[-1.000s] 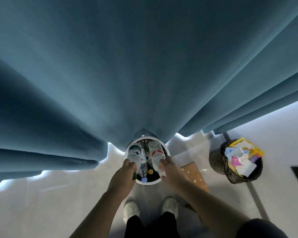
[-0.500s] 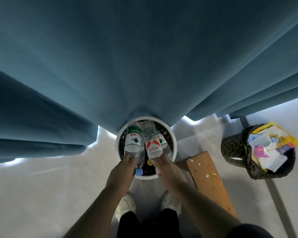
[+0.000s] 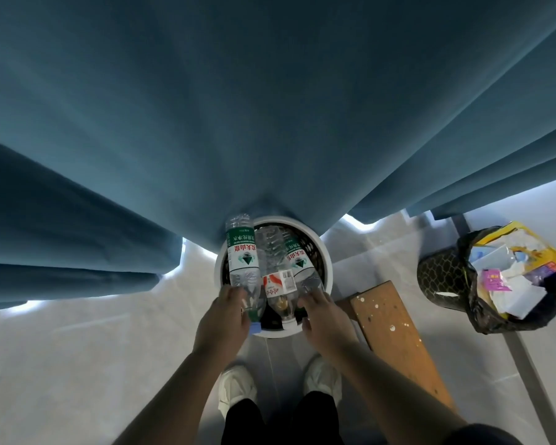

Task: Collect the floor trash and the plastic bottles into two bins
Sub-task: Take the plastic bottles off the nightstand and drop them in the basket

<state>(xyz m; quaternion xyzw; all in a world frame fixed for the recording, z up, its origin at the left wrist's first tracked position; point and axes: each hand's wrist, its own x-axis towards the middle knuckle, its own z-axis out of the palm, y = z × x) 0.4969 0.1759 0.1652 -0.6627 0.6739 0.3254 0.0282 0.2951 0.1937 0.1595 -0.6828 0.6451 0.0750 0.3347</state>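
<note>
2 bare hands are held over a round white bin (image 3: 280,333), set on a pale floor (image 3: 77,364) against a heavy blue curtain (image 3: 270,107). The left hand (image 3: 223,316) is curled round the neck end of a clear, ribbed green-labelled bottle (image 3: 241,252), tilted across the rim with its base toward the curtain. The right hand (image 3: 326,319) is seen with fingers (image 3: 315,297) loosely spread and nothing gripped, its tips at a second green-labelled bottle (image 3: 299,261) lying in the bin; contact cannot be told. 1 red-labelled bottle (image 3: 278,284) lies between them. Well to the right, crumpled paper trash (image 3: 507,293) is heaped in a black-lined mesh bin (image 3: 437,277), near a paint-flecked wooden board (image 3: 395,335).
</note>
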